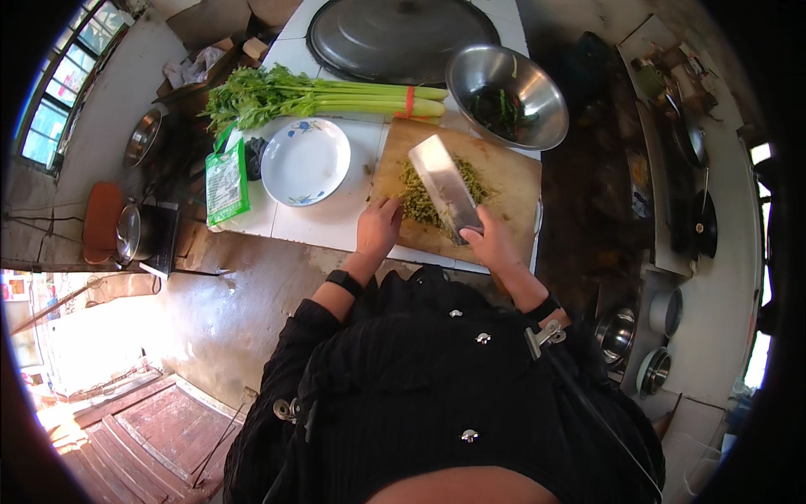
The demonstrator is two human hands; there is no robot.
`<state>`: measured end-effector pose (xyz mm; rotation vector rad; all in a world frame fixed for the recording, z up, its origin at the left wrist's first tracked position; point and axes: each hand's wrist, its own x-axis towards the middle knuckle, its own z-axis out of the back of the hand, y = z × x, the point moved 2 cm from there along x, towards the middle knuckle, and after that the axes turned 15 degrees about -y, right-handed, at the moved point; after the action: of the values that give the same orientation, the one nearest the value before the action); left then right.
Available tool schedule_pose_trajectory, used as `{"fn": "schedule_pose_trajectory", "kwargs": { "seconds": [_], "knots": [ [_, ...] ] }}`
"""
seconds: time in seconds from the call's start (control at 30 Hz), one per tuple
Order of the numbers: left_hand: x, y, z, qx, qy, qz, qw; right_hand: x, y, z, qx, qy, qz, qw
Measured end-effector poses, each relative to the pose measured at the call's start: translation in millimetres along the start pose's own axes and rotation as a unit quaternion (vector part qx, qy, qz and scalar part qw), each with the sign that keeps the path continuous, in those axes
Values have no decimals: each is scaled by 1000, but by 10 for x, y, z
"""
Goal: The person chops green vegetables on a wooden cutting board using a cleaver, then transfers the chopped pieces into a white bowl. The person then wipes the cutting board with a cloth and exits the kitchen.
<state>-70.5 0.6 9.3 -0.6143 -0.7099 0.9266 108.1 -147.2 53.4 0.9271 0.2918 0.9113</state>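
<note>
My right hand (494,242) grips a broad-bladed cleaver (441,173) at its near end, with the blade slanting away over the wooden cutting board (504,170). Under and around the blade lies a heap of finely chopped green vegetable (419,198). At the board's left edge, my left hand (380,227) rests with its fingertips by the heap, holding nothing that I can make out; its fingers lie close together. A white plate with blue flowers (306,162) stands left of the board. Beyond them lies a bunch of celery (327,97) bound with a red band.
A steel bowl (532,82) holding dark green and red pieces tilts at the board's far right corner. A large dark pan lid (403,38) covers the far counter. A green and white packet (228,183) sits at the tiled counter's (302,223) left edge.
</note>
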Motion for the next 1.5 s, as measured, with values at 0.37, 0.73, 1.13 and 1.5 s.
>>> {"fn": "schedule_pose_trajectory", "kwargs": {
  "seconds": [0.37, 0.73, 1.13, 1.5],
  "knots": [
    [43, -881, -14, -11, 42, -455, 890, 184, 78, 402, 408, 14, -354, 841],
    [30, -891, -58, -6, 72, -416, 906, 56, 111, 433, 429, 77, -378, 817],
    [362, -617, -270, 91, 37, -252, 963, -198, 82, 484, 389, 90, -393, 828],
    [229, -680, 71, -47, -103, -151, 982, -329, 357, 773, -102, -106, 89, 985]
  ]
}}
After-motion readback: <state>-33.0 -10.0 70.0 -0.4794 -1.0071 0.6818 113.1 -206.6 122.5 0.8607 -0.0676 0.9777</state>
